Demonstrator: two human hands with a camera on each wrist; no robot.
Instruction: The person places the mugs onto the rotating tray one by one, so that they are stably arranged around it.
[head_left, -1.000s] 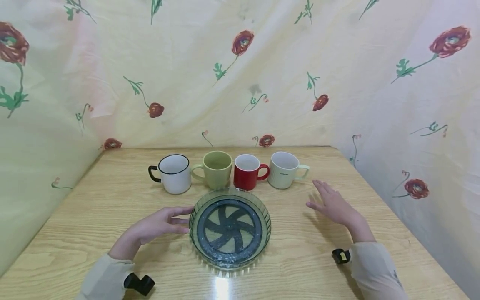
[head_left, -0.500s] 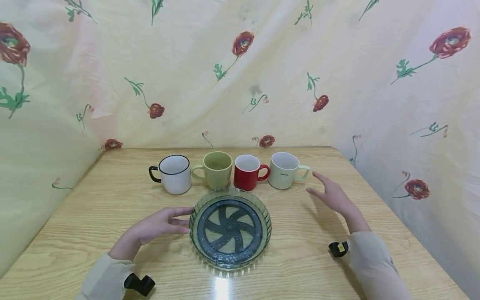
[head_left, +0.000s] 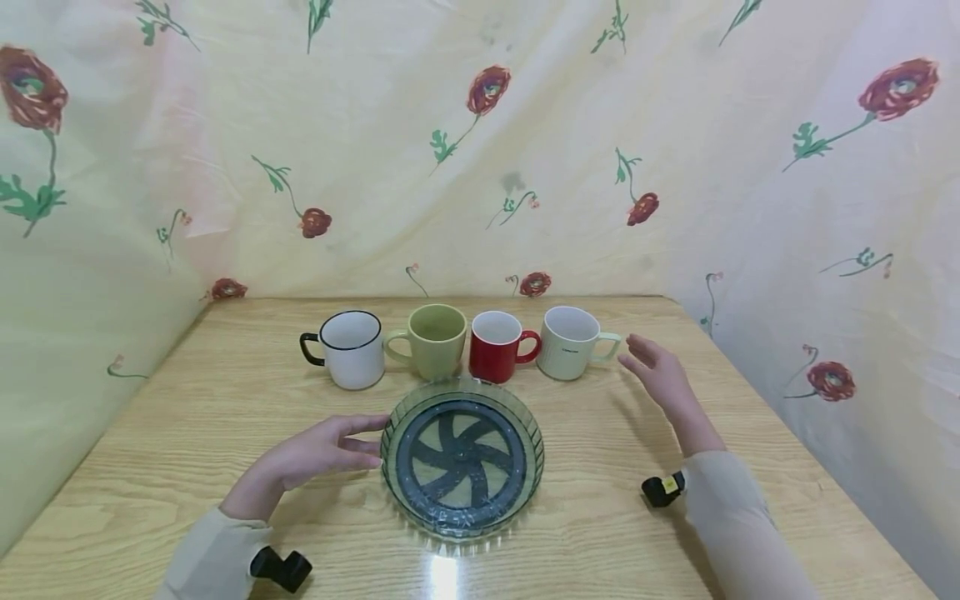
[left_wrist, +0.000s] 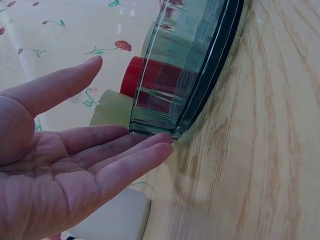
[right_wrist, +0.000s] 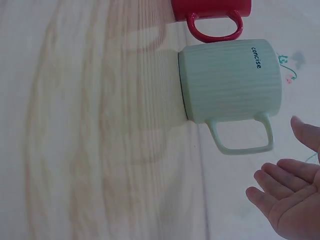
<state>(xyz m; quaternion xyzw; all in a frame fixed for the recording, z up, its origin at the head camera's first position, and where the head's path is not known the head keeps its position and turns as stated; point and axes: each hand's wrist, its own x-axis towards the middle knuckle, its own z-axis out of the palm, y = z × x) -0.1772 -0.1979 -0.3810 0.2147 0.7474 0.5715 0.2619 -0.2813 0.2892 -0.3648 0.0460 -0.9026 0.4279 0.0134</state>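
My left hand rests at the left edge of a round, ribbed green glass dish. Its straight fingertips touch the wall or lie right beside it, thumb spread away in the left wrist view. A dark disc with a swirl pattern shows through the glass; whether it is a separate base I cannot tell. Holding nothing, my right hand hovers just right of the pale green mug. In the right wrist view its fingers are extended near the mug's handle, with a gap between.
Left of the pale green mug stand a red mug, an olive-green mug and a white mug with a black rim. A flowered cloth hangs behind the wooden table.
My right hand has moved forward and slightly left relative to the table, closer to the pale green mug's handle. The left hand and the dish stay in place.
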